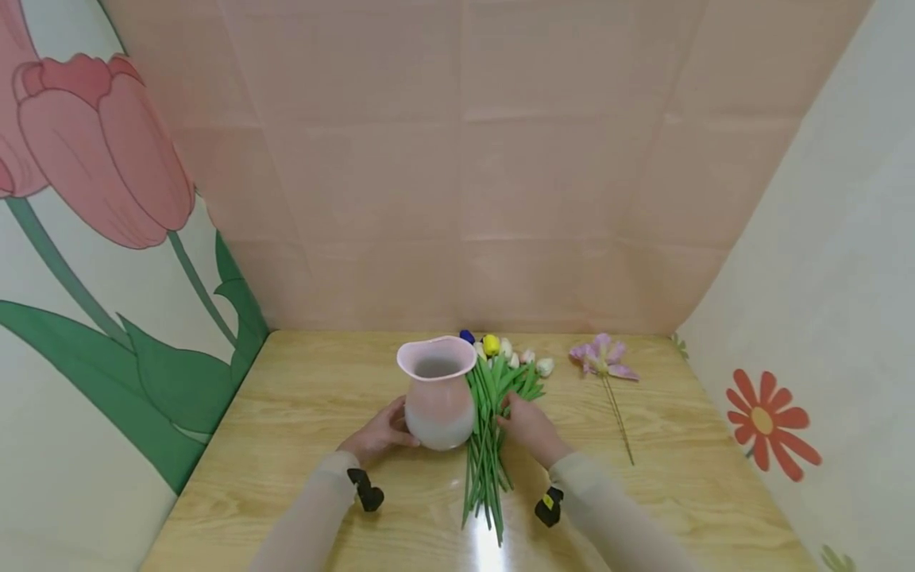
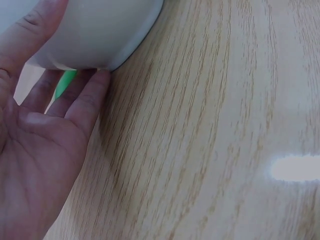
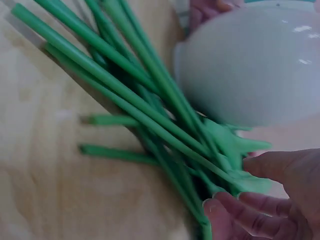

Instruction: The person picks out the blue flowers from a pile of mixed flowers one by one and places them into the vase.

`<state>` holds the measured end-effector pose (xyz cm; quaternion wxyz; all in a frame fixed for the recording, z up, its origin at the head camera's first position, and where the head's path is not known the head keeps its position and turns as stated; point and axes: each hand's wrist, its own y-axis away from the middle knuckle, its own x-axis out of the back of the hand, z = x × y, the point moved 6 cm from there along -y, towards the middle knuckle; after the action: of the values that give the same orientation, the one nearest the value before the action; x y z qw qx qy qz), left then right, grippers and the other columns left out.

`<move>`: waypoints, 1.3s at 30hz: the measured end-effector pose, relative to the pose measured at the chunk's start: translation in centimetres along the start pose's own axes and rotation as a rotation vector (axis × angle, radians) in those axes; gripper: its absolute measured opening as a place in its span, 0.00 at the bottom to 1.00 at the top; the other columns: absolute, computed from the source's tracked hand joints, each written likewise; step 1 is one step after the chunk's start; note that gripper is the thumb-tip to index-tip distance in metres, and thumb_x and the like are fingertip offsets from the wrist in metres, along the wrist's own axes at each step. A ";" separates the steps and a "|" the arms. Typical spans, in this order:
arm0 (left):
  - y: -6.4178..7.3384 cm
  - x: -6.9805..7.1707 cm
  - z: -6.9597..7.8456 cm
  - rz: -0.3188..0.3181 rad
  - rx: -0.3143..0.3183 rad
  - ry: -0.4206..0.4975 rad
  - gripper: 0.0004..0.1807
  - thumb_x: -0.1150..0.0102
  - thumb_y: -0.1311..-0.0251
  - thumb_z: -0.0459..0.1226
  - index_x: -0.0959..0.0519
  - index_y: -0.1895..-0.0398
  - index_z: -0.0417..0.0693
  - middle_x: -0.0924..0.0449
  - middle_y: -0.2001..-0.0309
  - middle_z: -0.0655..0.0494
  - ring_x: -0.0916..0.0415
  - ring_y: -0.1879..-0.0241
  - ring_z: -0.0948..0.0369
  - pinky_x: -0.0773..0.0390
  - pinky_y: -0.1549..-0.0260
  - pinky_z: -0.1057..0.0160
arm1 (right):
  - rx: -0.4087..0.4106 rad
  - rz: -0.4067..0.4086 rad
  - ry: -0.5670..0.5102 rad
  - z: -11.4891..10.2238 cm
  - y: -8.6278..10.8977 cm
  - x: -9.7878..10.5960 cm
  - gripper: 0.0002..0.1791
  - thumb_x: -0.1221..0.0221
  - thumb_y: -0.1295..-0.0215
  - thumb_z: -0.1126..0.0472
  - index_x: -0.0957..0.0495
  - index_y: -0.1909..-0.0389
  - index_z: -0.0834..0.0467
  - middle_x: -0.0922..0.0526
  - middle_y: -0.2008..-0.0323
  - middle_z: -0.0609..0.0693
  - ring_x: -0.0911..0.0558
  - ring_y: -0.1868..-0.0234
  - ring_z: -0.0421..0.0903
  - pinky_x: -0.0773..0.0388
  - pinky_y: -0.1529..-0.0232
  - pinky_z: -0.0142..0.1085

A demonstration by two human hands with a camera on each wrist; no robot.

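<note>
A pink and white vase [image 1: 439, 397] with a wavy rim stands near the middle of the wooden table. My left hand [image 1: 384, 433] holds its lower left side; in the left wrist view the thumb [image 2: 37, 25] lies along the wall and the fingertips [image 2: 102, 77] are at the bottom edge. Right beside the vase lies a bunch of artificial tulips [image 1: 489, 445], blooms to the back and green stems toward me. My right hand [image 1: 532, 429] grips the bunch among its leaves, thumb and fingertips about the greenery in the right wrist view.
A single purple flower [image 1: 604, 357] on a thin brown stem lies on the table [image 1: 686, 477] to the right. A pink backdrop [image 1: 457, 199] rises behind the table. Side panels printed with a large tulip [image 1: 107, 151] and a red flower [image 1: 772, 425] flank it.
</note>
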<state>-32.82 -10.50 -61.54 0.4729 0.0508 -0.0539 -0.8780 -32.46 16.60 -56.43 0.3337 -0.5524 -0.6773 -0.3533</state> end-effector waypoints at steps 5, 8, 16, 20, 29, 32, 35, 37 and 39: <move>0.0 0.0 0.0 -0.011 -0.013 -0.008 0.49 0.31 0.49 0.27 0.46 0.25 0.56 0.50 0.24 0.49 0.50 0.27 0.44 0.37 0.34 0.47 | 0.026 0.024 -0.033 0.2 0.3 -1.9 0.13 0.37 0.38 0.59 0.29 0.61 0.61 0.25 0.75 0.49 0.27 0.74 0.44 0.29 0.75 0.36; 0.0 -0.1 0.1 -0.010 -0.021 -0.006 0.48 0.32 0.48 0.27 0.45 0.26 0.56 0.48 0.24 0.49 0.48 0.27 0.44 0.35 0.35 0.49 | 0.022 0.053 -0.062 0.4 0.3 -2.3 0.11 0.37 0.39 0.61 0.29 0.64 0.60 0.26 0.75 0.50 0.27 0.74 0.44 0.29 0.75 0.37; 0.3 -0.2 0.4 0.018 0.010 0.023 0.47 0.32 0.49 0.26 0.42 0.27 0.57 0.43 0.26 0.49 0.43 0.29 0.46 0.30 0.39 0.54 | -0.001 0.086 -0.209 0.8 0.2 -3.0 0.09 0.35 0.41 0.62 0.26 0.68 0.61 0.22 0.74 0.50 0.25 0.75 0.42 0.26 0.75 0.34; 0.3 -0.2 0.5 0.019 0.009 0.025 0.47 0.32 0.49 0.26 0.42 0.27 0.57 0.44 0.26 0.49 0.43 0.29 0.46 0.29 0.40 0.55 | -0.042 0.085 -0.320 1.4 0.0 -3.5 0.07 0.37 0.40 0.63 0.26 0.69 0.61 0.22 0.75 0.51 0.24 0.79 0.42 0.25 0.79 0.33; 0.1 -0.2 0.4 0.020 0.004 0.000 0.46 0.31 0.50 0.26 0.41 0.28 0.56 0.43 0.26 0.49 0.44 0.29 0.46 0.33 0.36 0.51 | -0.074 0.150 -0.457 1.4 0.3 -2.7 0.06 0.41 0.35 0.64 0.27 0.66 0.64 0.25 0.75 0.53 0.25 0.86 0.41 0.23 0.84 0.33; 0.1 -0.1 0.3 0.022 0.007 -0.007 0.46 0.31 0.49 0.27 0.41 0.28 0.56 0.43 0.26 0.50 0.43 0.29 0.47 0.35 0.35 0.50 | -0.057 0.195 -0.478 1.0 0.5 -1.7 0.06 0.41 0.35 0.66 0.27 0.64 0.65 0.23 0.73 0.54 0.26 0.85 0.41 0.23 0.84 0.33; 0.1 -0.1 0.2 0.021 0.006 -0.013 0.46 0.31 0.49 0.27 0.41 0.28 0.56 0.43 0.26 0.50 0.43 0.29 0.47 0.34 0.35 0.50 | -0.026 0.243 -0.477 0.5 0.7 -0.4 0.06 0.41 0.35 0.66 0.27 0.63 0.64 0.22 0.71 0.55 0.25 0.84 0.42 0.23 0.84 0.34; 0.1 -0.1 0.2 0.019 0.004 -0.011 0.47 0.31 0.49 0.27 0.42 0.27 0.56 0.43 0.26 0.50 0.43 0.29 0.47 0.34 0.36 0.51 | 0.002 0.285 -0.456 0.2 0.8 0.7 0.06 0.41 0.35 0.66 0.27 0.61 0.64 0.21 0.69 0.56 0.24 0.81 0.42 0.24 0.84 0.33; 0.0 -0.1 0.3 0.018 0.003 -0.009 0.47 0.31 0.50 0.26 0.42 0.27 0.57 0.44 0.26 0.50 0.44 0.29 0.47 0.33 0.36 0.52 | 0.028 0.334 -0.421 -0.2 0.9 2.1 0.08 0.41 0.34 0.64 0.25 0.58 0.63 0.19 0.67 0.56 0.22 0.77 0.44 0.23 0.83 0.32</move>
<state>-32.75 -10.40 -61.25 0.4803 0.0472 -0.0578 -0.8739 -31.95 17.64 -54.48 0.2467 -0.7131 -0.6361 -0.1612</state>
